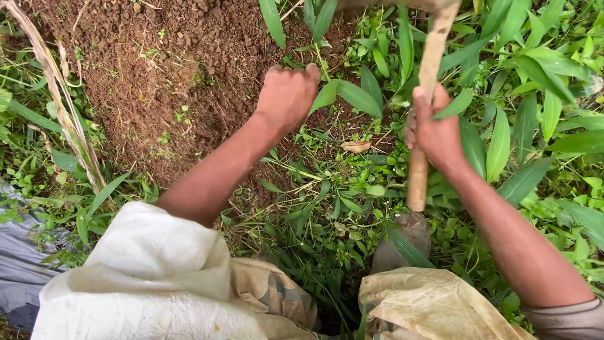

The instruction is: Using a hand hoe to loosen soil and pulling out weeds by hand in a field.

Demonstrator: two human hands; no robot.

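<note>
My left hand (286, 94) is closed around the stems of a green leafy plant (352, 94) at the edge of the bare brown soil (163, 69). My right hand (434, 129) grips the pale wooden handle (430, 69) of a hoe. The handle runs down from the top of the view. Its muddy metal blade (402, 242) rests in the weeds between my knees. Pale plastic sheeting (151, 277) covers my legs at the bottom.
Dense broad-leaved weeds (535, 94) fill the right side. Low grass and small weeds (314, 201) cover the ground in front of me. A dry pale stalk (69, 119) leans along the left. A grey sheet (19, 264) lies at the bottom left.
</note>
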